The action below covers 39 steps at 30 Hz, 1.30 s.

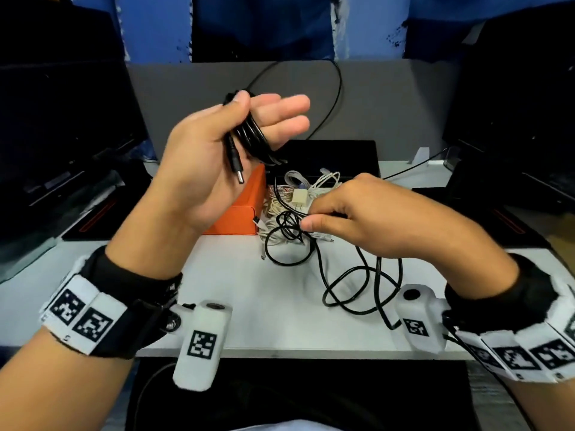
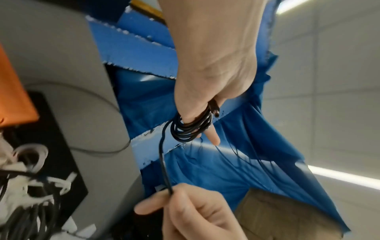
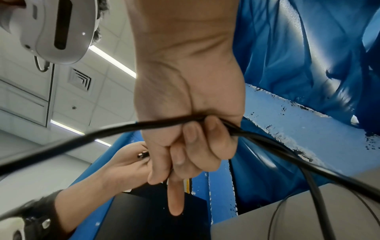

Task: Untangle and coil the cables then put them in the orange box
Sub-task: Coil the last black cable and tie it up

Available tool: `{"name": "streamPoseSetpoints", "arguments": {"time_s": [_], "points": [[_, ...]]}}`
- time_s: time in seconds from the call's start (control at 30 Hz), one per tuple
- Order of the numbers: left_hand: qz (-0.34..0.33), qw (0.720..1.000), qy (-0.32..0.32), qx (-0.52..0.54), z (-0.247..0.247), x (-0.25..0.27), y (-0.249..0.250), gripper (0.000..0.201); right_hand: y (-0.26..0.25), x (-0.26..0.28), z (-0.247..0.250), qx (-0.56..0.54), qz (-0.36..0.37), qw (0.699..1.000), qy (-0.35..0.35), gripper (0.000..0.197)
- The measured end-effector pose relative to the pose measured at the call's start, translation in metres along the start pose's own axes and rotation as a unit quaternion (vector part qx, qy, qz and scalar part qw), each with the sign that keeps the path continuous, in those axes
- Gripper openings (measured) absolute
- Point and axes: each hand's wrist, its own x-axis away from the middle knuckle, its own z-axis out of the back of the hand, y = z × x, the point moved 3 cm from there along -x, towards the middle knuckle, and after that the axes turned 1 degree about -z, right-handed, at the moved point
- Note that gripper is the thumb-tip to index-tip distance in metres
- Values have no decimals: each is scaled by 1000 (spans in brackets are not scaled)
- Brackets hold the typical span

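The left hand is raised above the desk, palm turned toward the person, with several turns of the black cable wound around its straight fingers. The thumb presses the turns in place near the knuckles, and the barrel plug hangs down across the palm. So this hand is the spool: its fingers point right and slightly far, and the coil's loops lie across them.

The right hand sits lower and to the right, near the desk surface, with thumb and fingers closed around the same black cable. The wrist view shows the strand running through the curled fingers. From this grip the free length trails near and right in loose loops on the desk, while another part is still caught in the tangle of white cables just beside the orange box.

The span between the hands runs from lower right up to upper left. The next wrap likely needs the right hand to carry the strand up and over the left fingers. The snagged part in the pile may drag the white cables along. The orange box lies under and just beyond the left hand, the nearer of the two for the drop.
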Motion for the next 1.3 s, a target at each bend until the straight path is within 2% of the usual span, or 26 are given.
{"name": "streamPoseSetpoints", "arguments": {"time_s": [0.07, 0.1, 0.17, 0.2, 0.23, 0.27, 0.33, 0.4, 0.43, 0.47, 0.57, 0.6, 0.67, 0.77, 0.9, 0.97, 1.07, 1.13, 1.17, 1.23, 1.3], "points": [[4, 992, -26, -121, 0, 2, -3, 36, -2, 0, 0, -4, 1, 1000, 5, 51], [-3, 972, -57, -226, 0, 5, -5, 33, -3, 1, 3, -7, 1, 1000, 16, 50], [-27, 885, -144, -443, -1, 9, -11, 23, -5, 4, 10, -19, -9, 998, 53, 42], [-20, 843, -197, -501, -3, 11, -14, 19, -5, 6, 14, -32, -15, 997, 73, 36], [6, 817, -253, -518, -5, 13, -17, 23, -5, 7, 16, -49, -18, 995, 84, 33], [39, 809, -304, -501, -6, 16, -20, 29, -6, 8, 18, -65, -16, 994, 86, 33], [86, 817, -353, -449, -4, 20, -22, 38, -8, 9, 19, -84, -7, 994, 75, 36], [105, 840, -315, -429, 2, 16, -16, 43, -3, 9, 21, -75, -13, 995, 69, 37], [104, 850, -270, -440, 5, 13, -10, 44, 3, 8, 22, -68, -21, 995, 71, 36], [88, 846, -218, -479, 9, 9, -4, 42, 10, 6, 23, -63, -32, 995, 70, 35], [-17, 781, -64, -621, 20, 0, 9, 34, 40, 0, 16, -33, -72, 996, 32, 34], [-46, 772, -10, -634, 24, -3, 12, 35, 53, -3, 13, -1, -85, 996, 16, 33], [-106, 788, 96, -599, 35, -7, 20, 40, 84, -7, 3, 59, -136, 989, -26, 31], [-163, 842, 198, -474, 49, -9, 32, 44, 136, -4, -8, 34, -250, 965, -68, 24], [-195, 838, 343, -378, 85, -7, 60, 29, 196, 9, -6, 15, -333, 942, -50, 37], [-187, 850, 378, -317, 107, -7, 71, 28, 219, 24, -3, 19, -378, 925, -35, 31], [-190, 866, 366, -283, 115, -8, 72, 18, 230, 40, -2, -13, -429, 901, -60, 14], [-184, 877, 340, -285, 103, -9, 64, 15, 219, 39, 6, -18, -419, 904, -81, 39], [-170, 887, 318, -287, 93, -10, 57, 15, 205, 34, 14, -7, -388, 919, -72, 53], [-123, 910, 263, -297, 70, -13, 37, 17, 159, 21, 29, 1, -295, 955, 10, 66], [-67, 934, 191, -294, 41, -12, 12, 21, 100, 6, 34, -78, -192, 970, 124, 67]]}}
